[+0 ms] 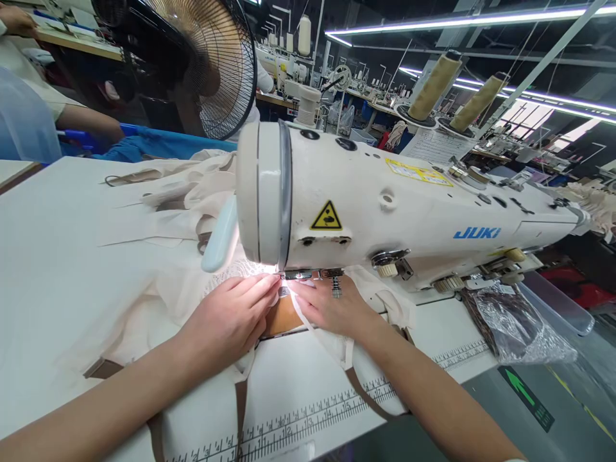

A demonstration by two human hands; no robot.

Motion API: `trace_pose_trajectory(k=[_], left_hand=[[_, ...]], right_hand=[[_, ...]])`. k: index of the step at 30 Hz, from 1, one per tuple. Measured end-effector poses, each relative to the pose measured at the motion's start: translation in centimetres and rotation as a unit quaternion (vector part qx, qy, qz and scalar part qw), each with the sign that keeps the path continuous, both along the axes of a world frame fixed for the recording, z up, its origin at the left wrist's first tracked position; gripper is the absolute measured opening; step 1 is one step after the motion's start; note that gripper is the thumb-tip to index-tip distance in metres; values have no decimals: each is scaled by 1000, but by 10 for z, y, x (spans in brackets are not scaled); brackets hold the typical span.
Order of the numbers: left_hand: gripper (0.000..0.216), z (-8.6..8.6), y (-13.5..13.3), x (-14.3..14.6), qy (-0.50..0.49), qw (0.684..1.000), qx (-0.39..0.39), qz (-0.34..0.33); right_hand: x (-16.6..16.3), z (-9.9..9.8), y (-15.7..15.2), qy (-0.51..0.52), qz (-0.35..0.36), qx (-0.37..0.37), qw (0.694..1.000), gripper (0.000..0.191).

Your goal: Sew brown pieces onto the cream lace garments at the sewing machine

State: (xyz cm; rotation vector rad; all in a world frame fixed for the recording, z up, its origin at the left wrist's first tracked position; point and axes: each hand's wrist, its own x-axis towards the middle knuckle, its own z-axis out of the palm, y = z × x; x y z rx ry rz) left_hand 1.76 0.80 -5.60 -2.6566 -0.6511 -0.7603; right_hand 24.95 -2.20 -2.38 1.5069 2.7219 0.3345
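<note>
One sewing machine [356, 186] stands on the counter [72, 256]. Two hands rest under its needle end: the left grip [238, 308] lies flat over cream fabric [166, 298], the right grip [334, 305] bends against the same cloth; whether either one pinches it, I cannot tell. That fabric sits on the counter, partly beneath the machine head. Two tan thread cones [434, 88] stand behind, and one fan [219, 67] beyond the counter.
</note>
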Motion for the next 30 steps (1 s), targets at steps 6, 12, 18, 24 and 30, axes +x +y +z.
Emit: trace_pose_trajectory(k=[6,12,18,24,30], left_hand=[[38,2,1,2,14,999,27,10],[37,5,1,1,20,999,33,8],[37,6,0,1,21,999,36,5],[37,6,0,2,13,999,37,4],[36,6,0,2,19,999,30,5]], right_hand=[[0,-10,1,10,-16,11,1000,44],[1,-12,2,17,-8,12,1000,46],[3,-12,3,22,-1,23,1000,44],[6,-22,7,36,19,59,997,41],[8,-25,8,52,24,74,996,41]])
